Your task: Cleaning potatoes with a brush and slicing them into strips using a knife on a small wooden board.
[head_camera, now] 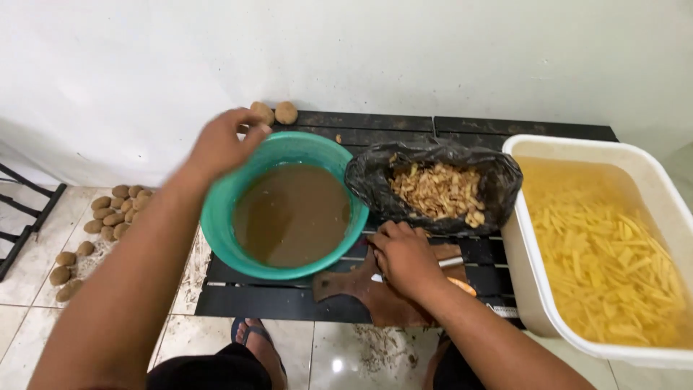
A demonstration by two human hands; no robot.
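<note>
I'm reaching the left hand [220, 144] out over the far-left rim of the teal bowl [289, 206] of murky brown water, toward the two potatoes [274, 113] sitting at the far edge of the black slatted bench [281, 300]. Its fingers are curled loosely, not gripping anything as far as I can see. The right hand [404, 258] is resting closed around a knife [451, 262] on the wooden board [375, 289], near side. Best bet, I reckon: keeping the arm high so the wrist isn't dipping into the water, and grabbing the nearer potato cleanly so the other isn't rolling off the bench.
</note>
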